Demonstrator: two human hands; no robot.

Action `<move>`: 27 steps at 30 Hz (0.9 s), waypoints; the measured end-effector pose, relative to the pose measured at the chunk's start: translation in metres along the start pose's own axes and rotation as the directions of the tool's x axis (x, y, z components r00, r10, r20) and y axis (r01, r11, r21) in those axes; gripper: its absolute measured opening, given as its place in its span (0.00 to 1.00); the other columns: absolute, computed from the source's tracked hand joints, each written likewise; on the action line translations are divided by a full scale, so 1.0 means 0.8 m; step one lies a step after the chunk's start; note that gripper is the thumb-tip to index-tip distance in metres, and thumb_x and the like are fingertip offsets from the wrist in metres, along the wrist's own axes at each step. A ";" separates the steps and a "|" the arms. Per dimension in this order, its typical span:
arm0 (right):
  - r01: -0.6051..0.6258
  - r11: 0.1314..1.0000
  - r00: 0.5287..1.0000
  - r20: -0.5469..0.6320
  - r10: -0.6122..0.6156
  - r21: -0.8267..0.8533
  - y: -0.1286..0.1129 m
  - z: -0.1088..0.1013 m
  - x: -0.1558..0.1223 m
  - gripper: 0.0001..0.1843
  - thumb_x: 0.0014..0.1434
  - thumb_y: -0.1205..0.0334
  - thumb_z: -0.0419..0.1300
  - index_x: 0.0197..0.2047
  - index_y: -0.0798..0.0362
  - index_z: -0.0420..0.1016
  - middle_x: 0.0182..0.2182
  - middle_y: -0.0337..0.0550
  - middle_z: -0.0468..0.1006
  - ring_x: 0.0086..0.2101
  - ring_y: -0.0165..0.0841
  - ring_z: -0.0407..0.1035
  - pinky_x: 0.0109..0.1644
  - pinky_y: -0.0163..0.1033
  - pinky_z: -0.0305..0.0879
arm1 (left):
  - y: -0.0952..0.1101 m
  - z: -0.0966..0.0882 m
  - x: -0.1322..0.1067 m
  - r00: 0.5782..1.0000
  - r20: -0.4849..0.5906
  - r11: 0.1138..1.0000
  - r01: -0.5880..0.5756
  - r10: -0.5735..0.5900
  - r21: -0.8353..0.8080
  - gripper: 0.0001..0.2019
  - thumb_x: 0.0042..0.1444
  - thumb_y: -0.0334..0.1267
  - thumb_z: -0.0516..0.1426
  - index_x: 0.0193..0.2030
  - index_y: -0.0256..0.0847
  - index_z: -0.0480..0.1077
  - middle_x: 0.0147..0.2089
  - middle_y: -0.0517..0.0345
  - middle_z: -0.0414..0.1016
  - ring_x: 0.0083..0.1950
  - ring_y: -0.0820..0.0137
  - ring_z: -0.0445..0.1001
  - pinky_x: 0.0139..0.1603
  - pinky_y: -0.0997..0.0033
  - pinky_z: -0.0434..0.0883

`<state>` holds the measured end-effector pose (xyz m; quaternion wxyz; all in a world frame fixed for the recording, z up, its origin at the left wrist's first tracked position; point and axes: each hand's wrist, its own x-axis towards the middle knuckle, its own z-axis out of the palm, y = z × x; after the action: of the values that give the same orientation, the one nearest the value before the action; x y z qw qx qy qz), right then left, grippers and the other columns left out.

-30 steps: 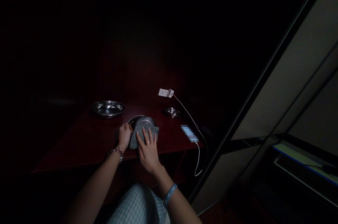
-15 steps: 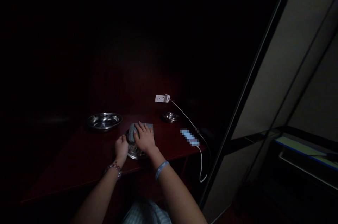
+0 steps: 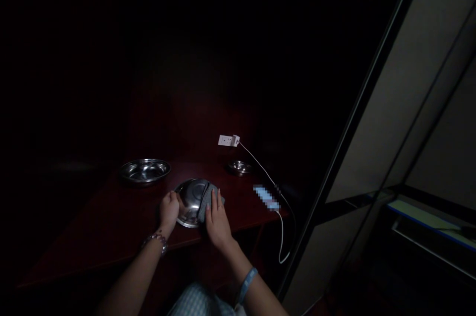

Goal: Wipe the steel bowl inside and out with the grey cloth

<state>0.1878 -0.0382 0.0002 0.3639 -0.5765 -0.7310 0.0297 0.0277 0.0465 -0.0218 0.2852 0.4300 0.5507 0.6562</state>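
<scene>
Fingers [image 3: 214, 201] of the right hand [image 3: 219, 228] lie nearly straight, flat on a grey cloth [image 3: 206, 201] against the upturned metal bowl [image 3: 189, 203], whose rim the left hand [image 3: 169, 213] clasps in curled fingers near the front edge of the red table [image 3: 92, 226]. Farther back sit a wide basin [image 3: 146, 172] and, rightward, a small dish [image 3: 240, 167].

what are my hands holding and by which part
Your left hand grips the shiny round metal bowl by its left rim; your right hand lies on a grey cloth against its right side.
</scene>
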 end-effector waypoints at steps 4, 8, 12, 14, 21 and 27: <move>0.124 0.976 0.992 0.020 -0.123 -0.178 -0.030 0.005 -0.019 0.32 0.67 0.55 0.46 0.71 0.47 0.44 0.71 0.47 0.40 0.69 0.47 0.36 0.68 0.63 0.44 | 0.001 0.000 -0.001 0.999 0.033 0.998 0.022 -0.020 -0.050 0.14 0.54 0.44 0.49 0.21 0.43 0.61 0.18 0.60 0.64 0.23 0.69 0.63 0.26 0.71 0.60; 0.257 0.930 0.966 0.089 -0.242 -0.263 -0.062 0.004 -0.003 0.32 0.65 0.52 0.51 0.70 0.41 0.48 0.71 0.45 0.46 0.69 0.49 0.40 0.68 0.66 0.40 | -0.001 0.000 -0.001 0.997 0.076 0.985 -0.003 0.016 -0.171 0.16 0.52 0.51 0.50 0.23 0.42 0.63 0.22 0.60 0.67 0.25 0.69 0.65 0.29 0.70 0.64; 0.241 0.930 0.968 0.130 -0.213 -0.276 -0.080 0.007 0.032 0.30 0.65 0.51 0.49 0.69 0.42 0.52 0.70 0.49 0.49 0.67 0.52 0.43 0.66 0.68 0.42 | -0.004 0.001 0.001 0.997 0.083 0.973 0.014 0.005 -0.229 0.19 0.49 0.56 0.52 0.25 0.40 0.66 0.24 0.58 0.70 0.27 0.69 0.66 0.32 0.68 0.66; 0.209 0.935 0.975 0.135 -0.176 -0.286 -0.085 0.011 0.051 0.29 0.65 0.50 0.49 0.68 0.43 0.55 0.69 0.50 0.50 0.67 0.53 0.44 0.65 0.68 0.43 | -0.005 0.001 0.002 0.997 0.075 0.974 0.025 -0.008 -0.226 0.19 0.51 0.55 0.52 0.25 0.40 0.66 0.24 0.58 0.70 0.26 0.69 0.66 0.32 0.69 0.66; 0.045 0.949 0.980 0.198 0.019 -0.313 -0.085 0.015 0.107 0.30 0.62 0.41 0.49 0.62 0.45 0.63 0.66 0.54 0.59 0.64 0.54 0.52 0.62 0.69 0.47 | -0.001 0.001 0.000 0.998 0.037 0.997 0.046 -0.044 -0.067 0.14 0.55 0.44 0.48 0.23 0.42 0.63 0.20 0.59 0.67 0.25 0.68 0.66 0.28 0.71 0.63; -0.168 0.953 0.950 0.217 0.224 -0.252 -0.047 -0.009 0.118 0.33 0.64 0.38 0.42 0.65 0.47 0.59 0.61 0.58 0.65 0.55 0.49 0.67 0.55 0.60 0.62 | 0.004 -0.001 -0.002 0.998 0.025 0.997 0.064 -0.065 0.047 0.15 0.57 0.41 0.46 0.20 0.44 0.61 0.19 0.57 0.66 0.23 0.67 0.64 0.27 0.69 0.59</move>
<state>0.1543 0.0284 0.0699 0.1975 -0.6770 -0.7072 0.0511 0.0280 0.0437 -0.0193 0.3035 0.4271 0.5755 0.6279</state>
